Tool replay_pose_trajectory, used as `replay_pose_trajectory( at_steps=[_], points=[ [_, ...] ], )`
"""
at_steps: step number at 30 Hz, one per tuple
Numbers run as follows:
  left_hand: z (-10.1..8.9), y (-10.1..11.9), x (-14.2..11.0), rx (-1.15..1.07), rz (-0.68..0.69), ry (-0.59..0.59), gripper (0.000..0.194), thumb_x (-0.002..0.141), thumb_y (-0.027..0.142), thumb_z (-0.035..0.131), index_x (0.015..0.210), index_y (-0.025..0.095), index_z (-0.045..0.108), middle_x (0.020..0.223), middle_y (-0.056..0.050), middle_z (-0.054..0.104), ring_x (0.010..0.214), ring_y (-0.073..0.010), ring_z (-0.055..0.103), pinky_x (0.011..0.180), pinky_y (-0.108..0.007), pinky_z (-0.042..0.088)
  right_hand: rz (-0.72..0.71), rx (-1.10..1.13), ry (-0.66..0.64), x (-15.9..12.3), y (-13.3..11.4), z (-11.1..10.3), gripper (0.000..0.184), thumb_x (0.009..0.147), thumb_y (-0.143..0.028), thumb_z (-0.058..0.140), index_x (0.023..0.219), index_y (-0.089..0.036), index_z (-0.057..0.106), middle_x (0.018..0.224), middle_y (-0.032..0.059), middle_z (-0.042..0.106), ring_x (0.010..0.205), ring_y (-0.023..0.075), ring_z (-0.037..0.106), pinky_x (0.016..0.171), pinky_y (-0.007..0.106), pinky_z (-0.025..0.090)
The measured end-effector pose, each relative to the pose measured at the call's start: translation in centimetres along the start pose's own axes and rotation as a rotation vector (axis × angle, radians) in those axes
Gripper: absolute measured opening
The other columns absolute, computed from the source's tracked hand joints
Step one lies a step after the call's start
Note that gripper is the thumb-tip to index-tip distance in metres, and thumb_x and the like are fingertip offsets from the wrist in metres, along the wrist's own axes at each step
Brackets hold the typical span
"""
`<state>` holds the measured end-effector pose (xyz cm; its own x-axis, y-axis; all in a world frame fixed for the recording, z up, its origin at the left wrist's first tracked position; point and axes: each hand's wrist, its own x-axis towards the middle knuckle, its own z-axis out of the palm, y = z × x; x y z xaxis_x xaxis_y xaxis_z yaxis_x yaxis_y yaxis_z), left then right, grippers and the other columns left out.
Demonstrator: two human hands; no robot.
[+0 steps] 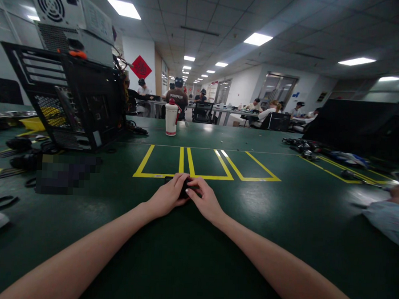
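Green tabletop (196, 265): black object (184, 189) sits between left hand (168, 195) and right hand (206, 199).

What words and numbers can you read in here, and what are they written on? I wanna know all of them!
"PUMPKIN": on the back of a person's brown shirt.
Red diamond sign on the wall: has a mark, too blurred to read.
White cup: red markings, too small to read.
Top metal box: faint print on its side, unreadable.
Little labels on the yellow tape: too tiny to read.
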<state>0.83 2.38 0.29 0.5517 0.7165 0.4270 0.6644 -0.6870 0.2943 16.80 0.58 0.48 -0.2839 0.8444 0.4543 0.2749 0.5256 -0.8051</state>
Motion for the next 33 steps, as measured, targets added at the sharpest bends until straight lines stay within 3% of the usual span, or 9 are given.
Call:
replay_pose_trajectory(
  at_steps=[8,21,26,33],
  points=[
    [0.32,-0.09,0.07,-0.001,-0.002,0.025,0.063,0.071,0.020,0.057,0.122,0.023,0.020,0.123,-0.010,0.034,0.105,-0.0250,0.048,0.080,-0.041,0.046,0.046,-0.023,0.029,0.47,0.80,0.39,0.029,0.076,-0.020,0.050,0.104,-0.022,0.046,0.105,0.0043,0.050,0.098,0.0170,0.050,0.083,0.034,0.045],
    [0.01,-0.03,-0.02,-0.010,0.007,0.007,0.063,0.072,0.021,0.055,0.123,0.024,0.019,0.125,-0.009,0.032,0.105,-0.0246,0.048,0.079,-0.040,0.047,0.005,-0.014,-0.016,-0.04,0.04,0.05,0.022,0.078,-0.023,0.048,0.100,-0.022,0.049,0.104,0.0033,0.051,0.099,0.0162,0.050,0.089,0.035,0.042],
    [-0.08,0.06,-0.09,-0.009,0.010,0.014,0.064,0.073,0.023,0.056,0.123,0.025,0.018,0.124,-0.008,0.033,0.103,-0.0245,0.049,0.080,-0.041,0.047,0.041,0.059,0.011,0.27,0.44,0.12,0.018,0.080,-0.024,0.045,0.097,-0.022,0.050,0.100,0.0028,0.053,0.096,0.0152,0.053,0.088,0.034,0.042],
    [0.22,-0.09,0.02,0.020,0.001,0.021,0.062,0.072,0.024,0.056,0.123,0.023,0.020,0.123,-0.009,0.034,0.103,-0.0248,0.049,0.079,-0.040,0.047,0.147,0.173,-0.009,0.72,0.71,-0.09,0.028,0.076,-0.026,0.052,0.103,-0.020,0.048,0.105,0.0049,0.055,0.099,0.0160,0.053,0.089,0.034,0.042]
  ],
)
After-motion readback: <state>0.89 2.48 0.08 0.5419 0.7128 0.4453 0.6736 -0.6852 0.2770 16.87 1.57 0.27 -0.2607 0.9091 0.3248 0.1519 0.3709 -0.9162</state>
